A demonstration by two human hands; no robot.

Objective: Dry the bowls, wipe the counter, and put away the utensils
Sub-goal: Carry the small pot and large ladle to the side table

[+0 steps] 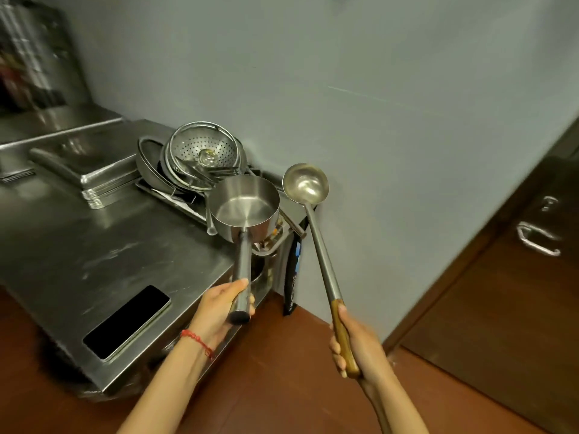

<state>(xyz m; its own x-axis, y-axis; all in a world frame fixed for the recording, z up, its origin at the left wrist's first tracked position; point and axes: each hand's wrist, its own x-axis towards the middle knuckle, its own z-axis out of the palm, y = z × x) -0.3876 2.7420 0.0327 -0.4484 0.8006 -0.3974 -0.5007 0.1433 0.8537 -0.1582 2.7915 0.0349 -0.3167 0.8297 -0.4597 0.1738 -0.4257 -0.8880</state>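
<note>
My left hand grips the tubular handle of a steel scoop pot, held level above the right end of the steel counter; the pot looks empty. My right hand holds a long steel ladle by its wooden grip, bowl up and facing me, in front of the grey wall. Behind the pot, a dish rack carries a perforated colander, lids and pans leaning together.
A black phone lies near the counter's front edge. Stacked steel trays sit at the back left. A brown wooden door with a metal handle stands to the right. Red-brown floor lies below.
</note>
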